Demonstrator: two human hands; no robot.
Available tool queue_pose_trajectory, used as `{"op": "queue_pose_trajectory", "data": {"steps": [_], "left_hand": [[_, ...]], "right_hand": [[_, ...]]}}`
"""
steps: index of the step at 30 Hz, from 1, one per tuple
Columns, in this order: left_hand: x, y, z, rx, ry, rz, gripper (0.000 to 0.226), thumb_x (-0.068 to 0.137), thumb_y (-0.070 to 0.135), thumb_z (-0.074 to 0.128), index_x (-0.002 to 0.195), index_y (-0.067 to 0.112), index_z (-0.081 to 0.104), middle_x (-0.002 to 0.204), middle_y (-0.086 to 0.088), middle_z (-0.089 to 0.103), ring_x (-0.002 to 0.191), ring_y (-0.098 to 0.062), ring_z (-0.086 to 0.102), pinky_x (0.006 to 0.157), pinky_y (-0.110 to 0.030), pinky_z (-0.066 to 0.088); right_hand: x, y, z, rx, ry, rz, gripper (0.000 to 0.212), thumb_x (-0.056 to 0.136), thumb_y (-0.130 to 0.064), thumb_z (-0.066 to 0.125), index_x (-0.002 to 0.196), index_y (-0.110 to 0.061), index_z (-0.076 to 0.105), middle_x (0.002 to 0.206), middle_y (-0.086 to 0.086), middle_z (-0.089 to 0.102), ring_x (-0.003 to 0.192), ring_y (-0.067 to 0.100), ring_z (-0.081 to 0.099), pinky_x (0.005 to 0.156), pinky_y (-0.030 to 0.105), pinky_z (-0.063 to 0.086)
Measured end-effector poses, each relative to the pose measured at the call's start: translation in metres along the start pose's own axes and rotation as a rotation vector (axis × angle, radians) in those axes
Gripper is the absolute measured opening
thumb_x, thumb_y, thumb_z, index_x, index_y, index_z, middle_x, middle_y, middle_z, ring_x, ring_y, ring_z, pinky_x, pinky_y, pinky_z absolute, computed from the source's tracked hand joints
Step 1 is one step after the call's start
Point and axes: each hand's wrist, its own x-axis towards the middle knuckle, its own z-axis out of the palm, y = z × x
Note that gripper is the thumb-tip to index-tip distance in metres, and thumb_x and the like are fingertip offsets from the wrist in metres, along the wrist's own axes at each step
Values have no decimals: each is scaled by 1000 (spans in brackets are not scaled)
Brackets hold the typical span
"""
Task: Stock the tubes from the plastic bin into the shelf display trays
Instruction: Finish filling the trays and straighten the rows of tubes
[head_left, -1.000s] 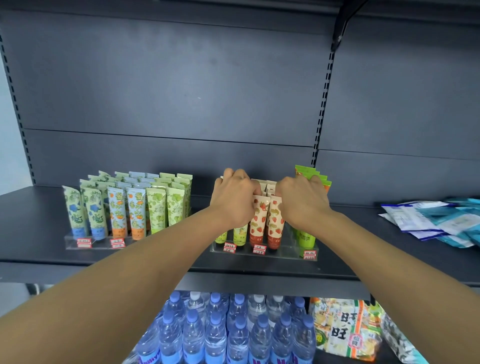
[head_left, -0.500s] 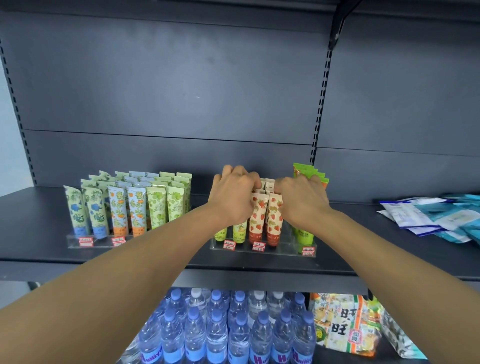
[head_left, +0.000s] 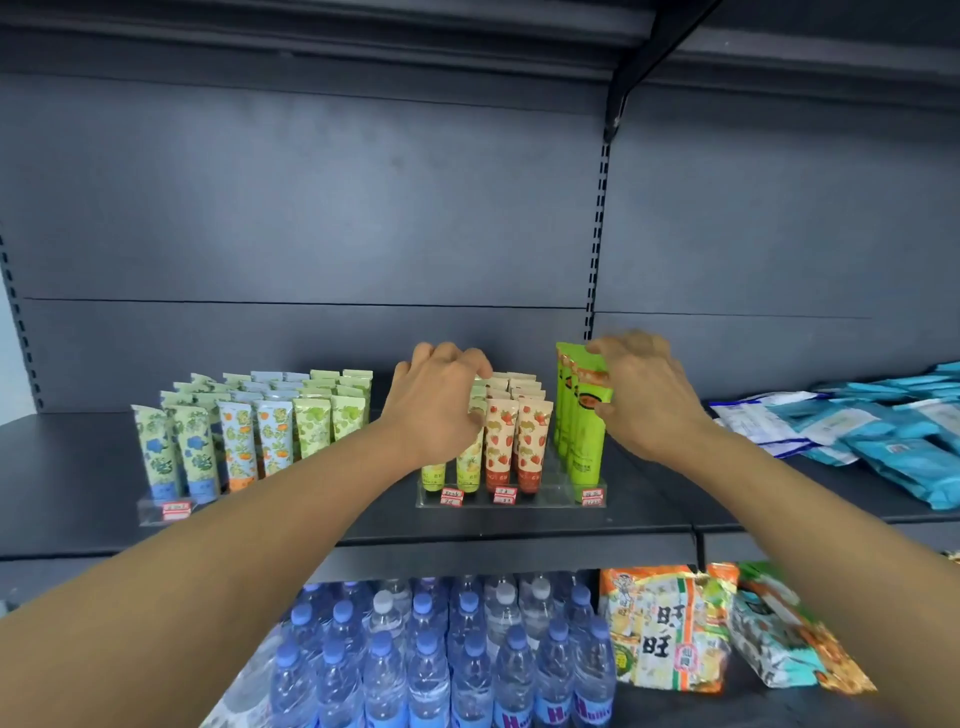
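The left hand hides the yellow-green tubes at centre; price tags are unreadably small; water bottles are cut off at the bottom edge

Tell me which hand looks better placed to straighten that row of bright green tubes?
The right hand, probably. Its fingers already touch the tops of the bright green tubes at the right end of the clear tray. The left hand rests over the yellow-green tubes, with the strawberry tubes in between.

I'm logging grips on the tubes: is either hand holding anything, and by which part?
The right hand pinches the bright green tubes near their crimped tops. The left hand rests curled over the yellow-green tubes; whether it grips one cannot be told.
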Motion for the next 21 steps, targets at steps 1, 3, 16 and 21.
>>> {"op": "queue_pose_trajectory", "data": {"steps": [1, 3, 16, 21], "left_hand": [[-2, 1, -1, -2, -6, 14, 47, 85, 24, 63, 129, 26, 44, 133, -3, 45, 127, -24, 33, 103, -40, 31], [-5, 4, -3, -8, -16, 37, 48, 86, 25, 62, 130, 26, 44, 133, -2, 45, 127, -24, 33, 103, -40, 31], [-40, -16, 32, -91, -15, -167, 68, 82, 18, 68, 139, 16, 31, 135, -9, 34, 129, -26, 29, 106, -36, 35], [-48, -24, 47, -189, -35, -353, 72, 82, 13, 68, 139, 11, 23, 132, -15, 38, 113, -28, 49, 87, -32, 43]], "right_hand": [[-3, 5, -2, 16, -11, 36, 55, 79, -4, 64, 130, -12, 44, 130, 12, 46, 121, 31, 38, 94, 36, 37], [-8, 13, -4, 70, -29, 99, 54, 80, -8, 64, 129, -10, 43, 129, 14, 46, 121, 33, 38, 96, 38, 38], [-15, 33, 50, 319, -339, 204, 74, 77, -18, 76, 135, -6, 32, 131, 16, 50, 117, 29, 51, 87, 30, 43], [-15, 40, 76, 337, -417, 236, 79, 78, -19, 75, 139, -6, 27, 126, 17, 54, 108, 30, 57, 81, 34, 49]]}}
